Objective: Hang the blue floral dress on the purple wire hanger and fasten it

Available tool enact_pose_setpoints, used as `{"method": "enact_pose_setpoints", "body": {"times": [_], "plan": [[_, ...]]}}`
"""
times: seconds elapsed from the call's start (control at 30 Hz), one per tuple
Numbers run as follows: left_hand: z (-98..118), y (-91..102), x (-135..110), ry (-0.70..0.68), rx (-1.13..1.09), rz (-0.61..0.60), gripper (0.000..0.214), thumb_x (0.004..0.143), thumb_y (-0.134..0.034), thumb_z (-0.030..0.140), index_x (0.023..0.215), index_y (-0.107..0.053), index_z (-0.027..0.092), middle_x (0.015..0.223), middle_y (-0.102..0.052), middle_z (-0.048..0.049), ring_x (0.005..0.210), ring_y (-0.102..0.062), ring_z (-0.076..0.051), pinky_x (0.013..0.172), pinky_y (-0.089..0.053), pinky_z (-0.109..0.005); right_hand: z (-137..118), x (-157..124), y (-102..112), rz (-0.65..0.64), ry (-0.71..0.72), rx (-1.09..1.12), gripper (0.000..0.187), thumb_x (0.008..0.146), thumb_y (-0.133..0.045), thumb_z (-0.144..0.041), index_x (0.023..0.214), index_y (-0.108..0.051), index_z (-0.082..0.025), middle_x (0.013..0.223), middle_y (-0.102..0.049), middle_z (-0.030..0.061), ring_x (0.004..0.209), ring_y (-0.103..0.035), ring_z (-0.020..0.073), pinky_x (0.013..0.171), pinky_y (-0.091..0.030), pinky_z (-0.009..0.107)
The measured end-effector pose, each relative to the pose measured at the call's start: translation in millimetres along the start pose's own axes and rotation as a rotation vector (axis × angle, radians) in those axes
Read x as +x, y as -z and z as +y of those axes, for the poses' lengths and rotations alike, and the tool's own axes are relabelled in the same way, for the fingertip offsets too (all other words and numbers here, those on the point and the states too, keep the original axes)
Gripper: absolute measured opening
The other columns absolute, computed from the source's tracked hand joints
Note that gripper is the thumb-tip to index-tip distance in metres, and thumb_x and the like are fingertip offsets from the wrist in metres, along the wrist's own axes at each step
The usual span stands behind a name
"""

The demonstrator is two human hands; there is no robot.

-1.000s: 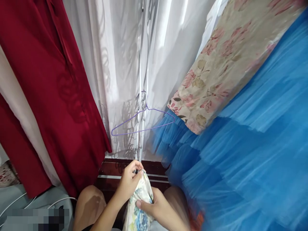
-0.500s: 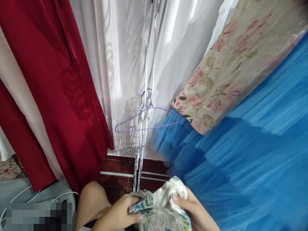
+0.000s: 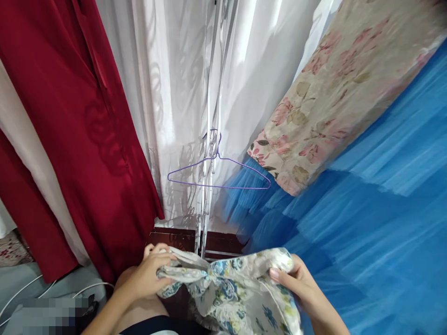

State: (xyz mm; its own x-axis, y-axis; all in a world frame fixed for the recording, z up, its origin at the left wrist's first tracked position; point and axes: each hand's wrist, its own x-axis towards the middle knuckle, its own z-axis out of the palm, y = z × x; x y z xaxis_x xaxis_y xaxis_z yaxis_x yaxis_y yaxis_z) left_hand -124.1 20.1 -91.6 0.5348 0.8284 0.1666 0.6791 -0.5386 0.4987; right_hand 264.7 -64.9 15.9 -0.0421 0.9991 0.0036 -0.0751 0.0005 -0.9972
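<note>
The flowered cloth (image 3: 240,288) was held up between two hands, low in the view and above the person's lap. Its long axis ran sideways, from the left hand (image 3: 150,274) across to the right hand (image 3: 296,281), with the upper edge close to level. The narrow end pointed left, where two pale strips of the cloth stood apart with a gap between them. These strips met in a gathered pinch near the middle, and from there the cloth widened to the right and hung down past the bottom of the view, so its lower end could not be seen.

The left grip was closed on the narrow end, fingers curled over the strips. The right grip was pinching the upper right corner, thumb laid on the near face.

Beyond the hands, well apart from the cloth, a bare purple hanger (image 3: 223,187) hung on a white metal rack (image 3: 209,102), its bottom bar almost level. White curtains (image 3: 261,60) fell behind it. A red garment (image 3: 101,153) hung to the left; to the right a pink-flowered garment (image 3: 314,116) overlapped blue ruffles (image 3: 366,242).
</note>
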Motion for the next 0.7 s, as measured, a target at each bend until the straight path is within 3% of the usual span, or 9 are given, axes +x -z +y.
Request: {"method": "enact_pose_setpoints", "body": {"times": [0.1, 0.2, 0.27, 0.33, 0.4, 0.47, 0.53, 0.6, 0.7], "plan": [[-27, 49.4, 18, -0.044, 0.153, 0.122, 0.015, 0.081, -0.069, 0.043, 0.087, -0.074, 0.030, 0.112, -0.073, -0.0009, 0.126, -0.045, -0.034, 0.105, -0.015, -0.054, -12, 36, -1, -0.104, 0.107, -0.285, 0.026, 0.075, -0.079, -0.037, 0.070, -0.066, -0.015, 0.061, -0.060, 0.0001, 0.055, -0.050, 0.0136, 0.052, -0.036, 0.024], [-50, 100.1, 45, -0.061, 0.263, 0.209, 0.018, 0.088, -0.060, 0.037, 0.100, -0.075, 0.036, 0.118, -0.072, 0.0013, 0.126, -0.046, -0.032, 0.104, -0.017, -0.054, -21, 81, -10, -0.098, 0.243, -0.459, 0.023, 0.081, -0.072, -0.038, 0.079, -0.066, -0.017, 0.067, -0.060, -0.0005, 0.059, -0.049, 0.0135, 0.053, -0.036, 0.023], [-60, 128.3, 67, -0.052, 0.304, 0.274, 0.027, 0.094, -0.051, 0.036, 0.113, -0.071, 0.037, 0.126, -0.068, 0.0004, 0.127, -0.045, -0.031, 0.103, -0.019, -0.052, -27, 114, -18, -0.043, 0.336, -0.516, 0.025, 0.083, -0.069, -0.037, 0.099, -0.070, -0.018, 0.084, -0.068, 0.0031, 0.069, -0.056, 0.0170, 0.061, -0.042, 0.025], [-66, 150.6, 91, -0.026, 0.322, 0.325, 0.033, 0.097, -0.045, 0.038, 0.118, -0.069, 0.036, 0.130, -0.066, -0.0006, 0.127, -0.046, -0.030, 0.104, -0.021, -0.052, -30, 146, -23, 0.077, 0.429, -0.575, 0.043, 0.083, -0.066, -0.036, 0.122, -0.065, -0.019, 0.104, -0.071, 0.0070, 0.081, -0.061, 0.0209, 0.070, -0.046, 0.028], [-68, 167.4, 115, 0.015, 0.322, 0.371, 0.037, 0.098, -0.040, 0.040, 0.122, -0.067, 0.034, 0.133, -0.064, -0.0009, 0.127, -0.047, -0.030, 0.105, -0.022, -0.051, -33, 176, -26, 0.198, 0.489, -0.675, 0.049, 0.084, -0.062, -0.036, 0.129, -0.062, -0.017, 0.110, -0.071, 0.0103, 0.085, -0.063, 0.0232, 0.073, -0.047, 0.030], [-66, 179.4, 138, 0.041, 0.311, 0.401, 0.040, 0.098, -0.037, 0.041, 0.126, -0.065, 0.033, 0.136, -0.062, -0.0010, 0.128, -0.046, -0.029, 0.107, -0.024, -0.050, -33, 198, -27, 0.254, 0.509, -0.772, 0.041, 0.086, -0.056, -0.037, 0.118, -0.068, -0.014, 0.100, -0.073, 0.0115, 0.080, -0.063, 0.0237, 0.071, -0.046, 0.031], [-60, 187.3, 158, 0.031, 0.294, 0.409, 0.043, 0.099, -0.035, 0.041, 0.128, -0.063, 0.030, 0.138, -0.060, -0.0018, 0.130, -0.045, -0.028, 0.108, -0.027, -0.048, -31, 209, -29, 0.250, 0.508, -0.833, 0.032, 0.087, -0.053, -0.038, 0.093, -0.073, -0.014, 0.081, -0.072, 0.0093, 0.070, -0.061, 0.0224, 0.065, -0.043, 0.029], [-48, 191.8, 174, -0.013, 0.273, 0.411, 0.044, 0.098, -0.034, 0.040, 0.129, -0.063, 0.027, 0.140, -0.059, -0.0034, 0.131, -0.045, -0.028, 0.110, -0.029, -0.046, -27, 210, -32, 0.237, 0.505, -0.854, 0.031, 0.087, -0.052, -0.039, 0.074, -0.069, -0.017, 0.065, -0.067, 0.0062, 0.062, -0.057, 0.0203, 0.059, -0.039, 0.028], [-14, 192.0, 191, -0.168, 0.207, 0.406, 0.040, 0.097, -0.038, 0.035, 0.123, -0.065, 0.023, 0.137, -0.060, -0.0065, 0.129, -0.049, -0.027, 0.109, -0.034, -0.043, -18, 200, -42, 0.228, 0.509, -0.865, 0.032, 0.088, -0.050, -0.039, 0.067, -0.063, -0.019, 0.062, -0.063, 0.0044, 0.061, -0.054, 0.0188, 0.058, -0.035, 0.027]]}}
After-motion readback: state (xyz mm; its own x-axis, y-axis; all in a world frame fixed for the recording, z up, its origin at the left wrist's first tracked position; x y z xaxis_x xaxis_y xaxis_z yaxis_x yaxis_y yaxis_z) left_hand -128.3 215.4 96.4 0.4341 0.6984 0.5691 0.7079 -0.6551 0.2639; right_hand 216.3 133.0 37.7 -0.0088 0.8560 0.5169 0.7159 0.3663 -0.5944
